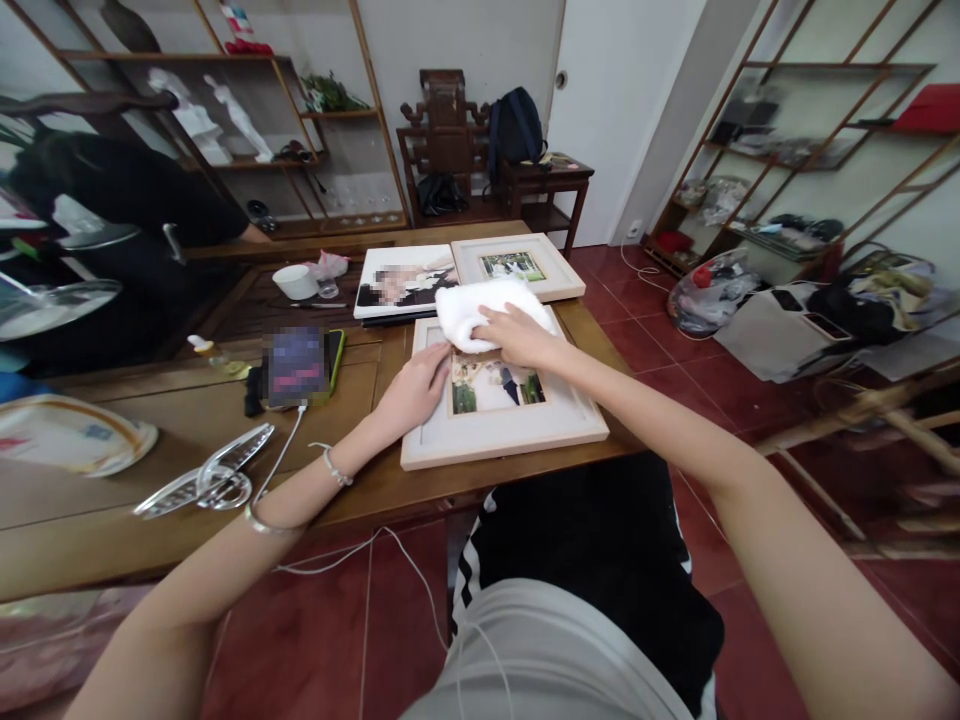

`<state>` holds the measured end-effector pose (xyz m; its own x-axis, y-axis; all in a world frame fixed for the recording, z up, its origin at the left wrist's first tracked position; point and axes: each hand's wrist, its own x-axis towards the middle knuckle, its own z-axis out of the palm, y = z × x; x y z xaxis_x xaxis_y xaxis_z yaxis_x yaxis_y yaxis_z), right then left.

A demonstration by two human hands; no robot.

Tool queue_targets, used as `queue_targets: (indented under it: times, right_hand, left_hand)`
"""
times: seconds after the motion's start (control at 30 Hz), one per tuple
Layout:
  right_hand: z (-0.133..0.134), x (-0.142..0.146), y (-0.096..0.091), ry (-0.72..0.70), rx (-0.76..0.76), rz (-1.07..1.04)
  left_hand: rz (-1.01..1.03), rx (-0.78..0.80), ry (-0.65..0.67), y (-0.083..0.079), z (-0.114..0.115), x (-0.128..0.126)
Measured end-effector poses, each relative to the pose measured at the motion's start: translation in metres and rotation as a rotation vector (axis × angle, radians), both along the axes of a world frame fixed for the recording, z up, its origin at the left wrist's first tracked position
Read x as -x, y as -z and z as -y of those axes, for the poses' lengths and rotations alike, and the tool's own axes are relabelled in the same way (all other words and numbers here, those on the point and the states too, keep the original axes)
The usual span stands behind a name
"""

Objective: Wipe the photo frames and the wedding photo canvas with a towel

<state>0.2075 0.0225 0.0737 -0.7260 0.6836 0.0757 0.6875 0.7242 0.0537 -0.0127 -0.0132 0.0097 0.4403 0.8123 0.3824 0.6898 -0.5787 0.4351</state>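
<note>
A picture frame point(577, 420) with a pale wooden edge and a photo in its middle lies flat near the table's front edge. My left hand point(414, 390) is closed on its left side, fingertips at the upper left. With my right hand point(517, 337) I press a folded white cloth point(472, 300) against the upper part of this frame, fingers gripping the cloth. The cloth covers the frame's top edge. Just behind lie a second framed photo point(559, 280) and a white photo panel point(369, 290).
On the table to the left are a phone point(335, 362), a clear hair claw clip point(214, 480), a white cup point(295, 281) and a small bottle point(217, 357). A white cable point(283, 450) runs over the table edge. Behind stands a wooden chair point(442, 110).
</note>
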Motion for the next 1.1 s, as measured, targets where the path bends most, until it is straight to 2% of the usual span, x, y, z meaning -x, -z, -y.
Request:
queue_targets:
  times: [0.1,0.23,0.3,0.37,0.43,0.57,0.67,0.77,0.87,1.1]
  right_hand:
    - [0.004,-0.024,-0.006,0.104,0.004,0.03]
    - [0.007,-0.062,-0.029,0.275,0.062,0.114]
    - [0.007,-0.077,-0.04,0.373,-0.005,0.093]
    - [0.006,-0.084,-0.043,0.438,-0.149,0.039]
    - [0.004,-0.084,-0.035,0.411,-0.244,0.009]
    - [-0.005,-0.068,-0.001,0.288,-0.125,0.011]
    - [-0.01,-0.057,0.017,0.294,-0.115,-0.023]
    - [-0.009,-0.055,0.019,0.287,-0.148,-0.036]
    - [0.001,-0.06,0.015,0.211,-0.136,-0.011]
    - [0.055,-0.064,0.003,0.061,-0.044,0.079]
  left_hand:
    - [-0.018,0.006,-0.055,0.003,0.0,0.0]
    - [-0.044,0.005,-0.053,0.005,0.001,0.0]
    - [-0.051,0.003,-0.053,0.006,0.001,0.0]
    - [-0.052,0.0,-0.058,0.006,0.002,0.0]
    - [-0.055,-0.003,-0.06,0.006,0.001,-0.001]
    - [-0.065,-0.009,-0.062,0.005,0.001,0.0]
    - [-0.056,-0.002,-0.065,0.005,0.001,0.0]
    - [-0.036,0.008,-0.072,0.006,0.002,-0.001]
    - [-0.014,0.023,-0.088,0.007,0.003,-0.002]
    - [-0.013,0.057,-0.126,0.006,0.006,-0.005]
